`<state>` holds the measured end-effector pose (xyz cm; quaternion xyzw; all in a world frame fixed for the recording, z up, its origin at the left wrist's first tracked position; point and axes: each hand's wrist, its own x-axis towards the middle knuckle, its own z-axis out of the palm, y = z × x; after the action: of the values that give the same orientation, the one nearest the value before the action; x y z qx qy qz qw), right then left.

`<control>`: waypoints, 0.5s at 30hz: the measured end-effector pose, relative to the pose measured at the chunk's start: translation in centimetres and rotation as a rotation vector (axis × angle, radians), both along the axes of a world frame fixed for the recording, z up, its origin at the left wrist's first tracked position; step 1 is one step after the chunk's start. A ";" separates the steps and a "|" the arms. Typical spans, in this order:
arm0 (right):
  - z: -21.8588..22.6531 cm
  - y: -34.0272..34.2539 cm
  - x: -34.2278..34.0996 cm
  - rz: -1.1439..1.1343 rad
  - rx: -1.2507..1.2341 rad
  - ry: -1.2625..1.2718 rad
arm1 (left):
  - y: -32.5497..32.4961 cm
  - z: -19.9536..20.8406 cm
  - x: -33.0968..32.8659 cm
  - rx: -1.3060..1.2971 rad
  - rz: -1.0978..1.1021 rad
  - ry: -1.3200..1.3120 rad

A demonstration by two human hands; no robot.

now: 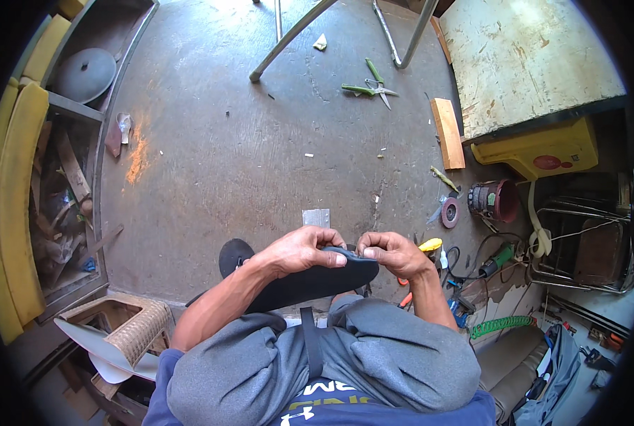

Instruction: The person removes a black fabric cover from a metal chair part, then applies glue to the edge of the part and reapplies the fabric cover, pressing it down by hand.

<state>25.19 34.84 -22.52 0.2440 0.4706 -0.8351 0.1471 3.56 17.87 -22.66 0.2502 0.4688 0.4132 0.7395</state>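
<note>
A long, flat black piece with a rounded end [299, 287] lies across above my knees, its surface soft-looking and its kind not clear. My left hand [299, 252] pinches its upper edge between thumb and fingers. Close beside it, my right hand [400, 253] pinches the same edge near the right end, fingertips pressed together. Between the two hands the edge shows a bluish-dark strip or fold. The underside of the piece is hidden. A small grey metal plate [315, 217] lies on the floor just beyond my hands.
Farther out on the floor lie green-handled shears [374, 88], with metal legs [292, 39] behind. At right are a wood block [447, 133], an abrasive disc [450, 212], a green power tool [498, 260] and a coiled green hose [503, 325]. A cluttered shelf [75, 106] stands left.
</note>
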 end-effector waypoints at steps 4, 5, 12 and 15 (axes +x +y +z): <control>-1.7 -0.8 0.4 -0.096 0.100 -0.001 | 0.0 -0.6 -0.3 -0.067 0.058 -0.106; -1.9 -1.0 0.4 -0.131 0.122 0.012 | -0.1 -0.7 -0.3 -0.075 0.075 -0.117; 1.0 0.4 -2.3 0.078 0.269 -0.041 | 0.5 -1.3 0.9 0.074 0.105 0.247; 0.3 1.7 -2.0 0.190 0.268 -0.134 | 0.6 -1.4 0.7 0.103 0.018 0.329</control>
<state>23.18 36.53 -22.21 0.2709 0.5877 -0.7291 0.2226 4.26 18.52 -24.03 0.3480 0.5637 0.3967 0.6355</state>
